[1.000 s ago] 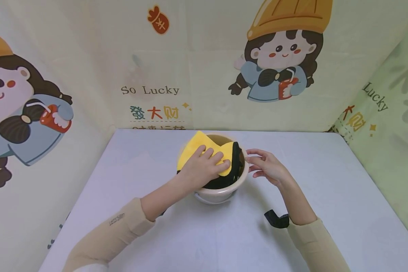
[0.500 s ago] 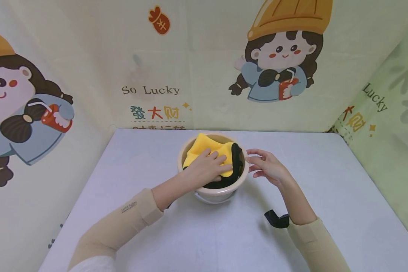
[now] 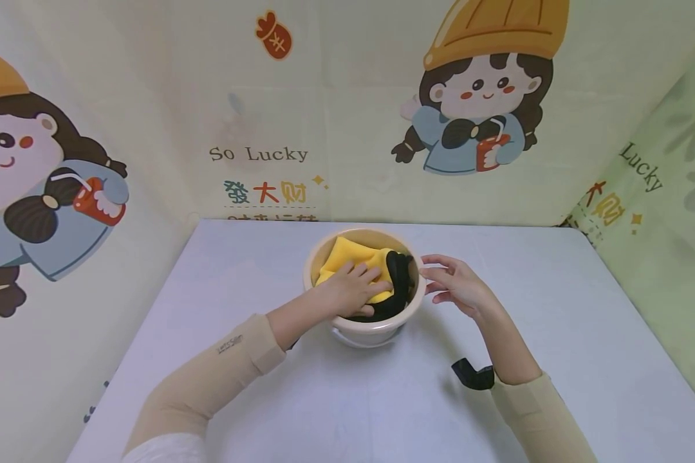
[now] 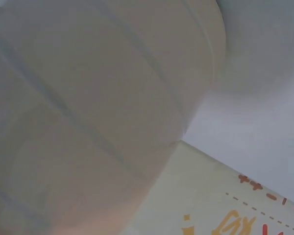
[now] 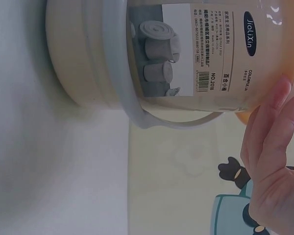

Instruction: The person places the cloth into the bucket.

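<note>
Beige plastic bucket [image 3: 363,325] standing upright near the middle of the pale lilac surface [image 3: 556,308], round rim up, grey wire handle hanging down against its front wall. Inside, a yellow cloth [image 3: 347,258] bunched toward the back and left, lying on top of a black cloth [image 3: 398,283] that fills the right and front of the bucket, its edge rising just to the rim on the right. Left hand [image 3: 350,289] reaching over the near rim into the bucket, fingers nearly straight and spread, pressing flat down on the yellow cloth, not curled round it. Right hand [image 3: 457,283] just outside the bucket on its right, fingers loosely extended, fingertips at or touching the outer wall below the rim, grasping nothing. Seen from the right wrist, the bucket's wall [image 5: 88,58] with a printed label [image 5: 210,46] showing grey buckets and a dark blue oval logo, and the fingers [image 5: 269,117] close against the wall by the label. From the left wrist, only a blurred pale curve of the bucket wall [image 4: 112,98] very near the lens. Beige sleeves on both forearms; a black strap [image 3: 472,373] at the right wrist. Behind and to both sides of the surface, a cream backdrop [image 3: 347,96] printed with cartoon girls in yellow hats, "So Lucky" lettering and Chinese characters; a greenish panel [image 3: 672,212] on the right
</note>
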`<state>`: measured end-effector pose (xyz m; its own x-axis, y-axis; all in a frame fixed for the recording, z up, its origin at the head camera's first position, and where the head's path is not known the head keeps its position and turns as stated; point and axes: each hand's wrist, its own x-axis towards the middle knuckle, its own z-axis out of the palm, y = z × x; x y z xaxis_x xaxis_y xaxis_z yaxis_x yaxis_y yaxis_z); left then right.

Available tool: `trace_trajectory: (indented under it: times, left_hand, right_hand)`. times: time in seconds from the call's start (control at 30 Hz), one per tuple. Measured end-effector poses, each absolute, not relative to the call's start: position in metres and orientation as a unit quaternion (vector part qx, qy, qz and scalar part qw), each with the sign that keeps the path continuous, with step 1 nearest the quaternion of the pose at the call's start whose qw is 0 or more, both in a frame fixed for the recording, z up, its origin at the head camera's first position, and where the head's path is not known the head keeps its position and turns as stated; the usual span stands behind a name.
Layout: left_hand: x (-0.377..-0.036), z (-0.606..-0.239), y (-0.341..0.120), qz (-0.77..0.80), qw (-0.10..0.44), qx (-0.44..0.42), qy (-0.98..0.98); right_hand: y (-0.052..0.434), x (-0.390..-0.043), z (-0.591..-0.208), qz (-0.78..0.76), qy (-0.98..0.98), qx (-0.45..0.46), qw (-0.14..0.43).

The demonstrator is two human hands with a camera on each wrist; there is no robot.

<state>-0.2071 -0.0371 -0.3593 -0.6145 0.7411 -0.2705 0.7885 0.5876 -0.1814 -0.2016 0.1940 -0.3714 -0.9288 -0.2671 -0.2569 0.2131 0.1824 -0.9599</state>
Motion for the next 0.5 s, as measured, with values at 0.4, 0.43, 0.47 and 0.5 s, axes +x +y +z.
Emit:
trace_trajectory:
  times: [0.4,0.43,0.47,0.5]
  left_hand:
    - [-0.2161,-0.3633,-0.0359,-0.103,0.175,0.413,0.888]
    - [-0.2166,-0.3633,-0.0371,-0.093,0.176,0.414,0.888]
    - [-0.2172,-0.3632,-0.0384,-0.084,0.178,0.415,0.888]
    - [-0.2179,-0.3631,-0.0397,-0.075,0.180,0.416,0.888]
  right_hand:
    - [0.1943,-0.2012,-0.3723,-0.642,0.745,-0.021,0.182]
    - [0.1940,-0.2012,-0.3719,-0.643,0.744,-0.022,0.183]
    - [0.1936,-0.2012,-0.3714,-0.643,0.743,-0.024,0.184]
    - [0.1934,-0.2014,-0.3709,-0.641,0.744,-0.024,0.186]
